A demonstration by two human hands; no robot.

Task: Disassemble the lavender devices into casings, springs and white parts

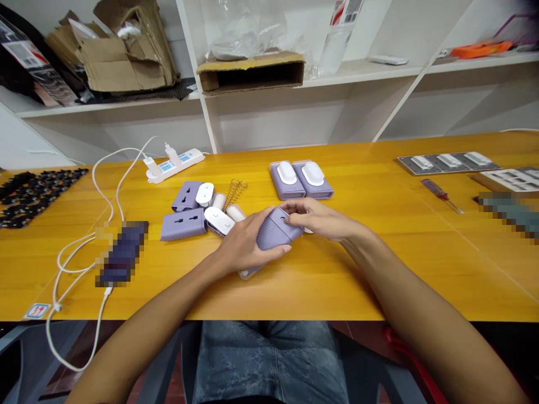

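My left hand (242, 244) is wrapped around a purple plastic device (274, 231) resting on the yellow table (379, 269) near its front edge. My right hand (315, 216) grips the device's far end with curled fingers. Just left of my hands lie loose purple housings (183, 226) with socket holes, white caps (219, 220) and a metal spring (234, 192). Two assembled purple devices with white tops (301, 179) stand side by side behind my hands.
A white power strip (174, 164) with plugged chargers lies at the back left, and its white cables (84, 247) loop to a blurred object (122, 252). Black parts (33, 191) sit far left. Trays of parts (448, 163) and a red screwdriver (442, 195) lie right. Shelves hold cardboard boxes (252, 73).
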